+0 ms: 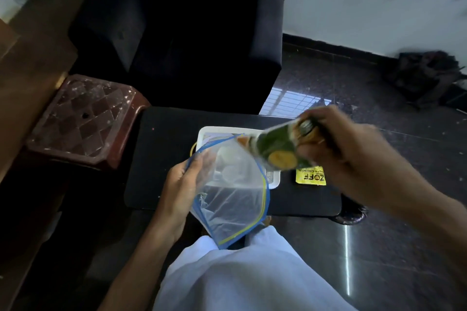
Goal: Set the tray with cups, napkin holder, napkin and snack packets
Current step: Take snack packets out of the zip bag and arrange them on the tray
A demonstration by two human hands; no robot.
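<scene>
My left hand (180, 192) grips the edge of a clear zip bag (235, 199) with blue and yellow seal lines, held over the near side of the table. My right hand (353, 159) holds a green and orange snack packet (278, 149), blurred, at the bag's mouth. Behind the bag a white tray (209, 131) rests on the small black table (164, 159); pale round shapes, possibly cups, show through the plastic. A yellow snack packet (310, 175) lies flat on the table just right of the tray.
A brown plastic stool (83, 118) stands left of the table. A black armchair (189, 33) is behind it. Dark glossy floor (353, 83) spreads to the right, with a dark bundle (427, 76) by the white wall. My white-clothed lap (240, 278) is below.
</scene>
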